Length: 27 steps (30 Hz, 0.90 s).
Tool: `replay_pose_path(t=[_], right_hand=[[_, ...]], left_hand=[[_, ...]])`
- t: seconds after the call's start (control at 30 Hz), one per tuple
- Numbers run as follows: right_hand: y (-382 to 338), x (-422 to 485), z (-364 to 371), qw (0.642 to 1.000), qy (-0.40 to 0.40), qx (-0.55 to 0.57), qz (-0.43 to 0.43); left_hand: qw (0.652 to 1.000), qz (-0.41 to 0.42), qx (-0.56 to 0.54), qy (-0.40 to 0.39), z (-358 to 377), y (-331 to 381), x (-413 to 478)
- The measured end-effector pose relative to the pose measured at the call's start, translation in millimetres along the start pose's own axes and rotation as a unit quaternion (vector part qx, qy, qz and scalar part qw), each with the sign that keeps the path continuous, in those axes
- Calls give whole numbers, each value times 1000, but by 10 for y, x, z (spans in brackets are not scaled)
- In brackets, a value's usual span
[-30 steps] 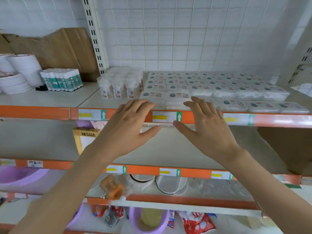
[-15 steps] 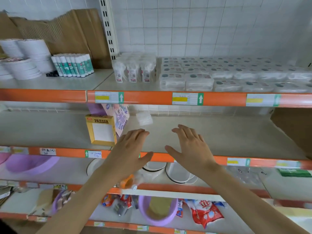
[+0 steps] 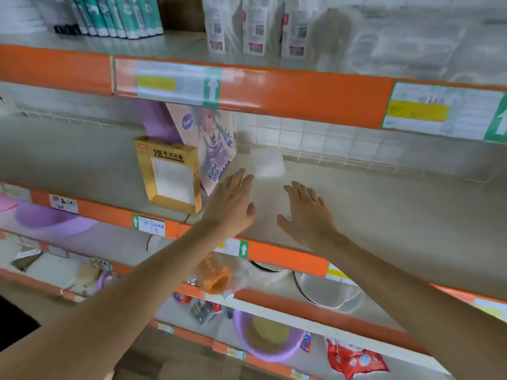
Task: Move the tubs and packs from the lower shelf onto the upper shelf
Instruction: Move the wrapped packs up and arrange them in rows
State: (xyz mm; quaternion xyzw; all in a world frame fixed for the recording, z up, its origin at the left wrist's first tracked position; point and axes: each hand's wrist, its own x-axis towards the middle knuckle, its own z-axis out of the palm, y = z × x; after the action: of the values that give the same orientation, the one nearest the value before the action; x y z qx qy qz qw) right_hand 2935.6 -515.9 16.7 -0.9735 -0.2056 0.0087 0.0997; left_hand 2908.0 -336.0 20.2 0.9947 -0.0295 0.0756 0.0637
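One small clear pack (image 3: 267, 163) lies at the back of the lower shelf (image 3: 384, 215), near the wire back rail. My left hand (image 3: 231, 204) reaches over the shelf with straight fingers, its tips just short of the pack on its left. My right hand (image 3: 307, 212) hovers flat over the shelf, in front and to the right of the pack, holding nothing. On the upper shelf (image 3: 170, 48) stand clear tubs (image 3: 255, 26) with barcode labels, and blurred flat packs (image 3: 411, 42) fill the space to their right.
A yellow box (image 3: 170, 174) and a purple illustrated box (image 3: 211, 144) lean on the lower shelf, left of my hands. Glue sticks (image 3: 120, 17) stand on the upper shelf at left. Below are purple basins (image 3: 49, 218), metal bowls (image 3: 329, 294) and snack packets (image 3: 354, 360).
Both hands came down from the upper shelf's edge and reached into the lower shelf towards the clear pack. The view dropped and moved closer to the shelves.
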Motion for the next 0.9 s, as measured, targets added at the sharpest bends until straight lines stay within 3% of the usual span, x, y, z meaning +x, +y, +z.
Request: replay_pose_path(t=[0.27, 0.53, 0.9], right_hand=[[237, 854, 287, 997, 37, 60, 0], [373, 1136, 436, 994, 49, 95, 9], [472, 1252, 379, 987, 97, 117, -60]], left_hand=[[999, -30, -19, 12, 275, -158, 1000], [997, -10, -8, -73, 356, -208, 1556], [990, -73, -114, 30, 461, -218, 1056]])
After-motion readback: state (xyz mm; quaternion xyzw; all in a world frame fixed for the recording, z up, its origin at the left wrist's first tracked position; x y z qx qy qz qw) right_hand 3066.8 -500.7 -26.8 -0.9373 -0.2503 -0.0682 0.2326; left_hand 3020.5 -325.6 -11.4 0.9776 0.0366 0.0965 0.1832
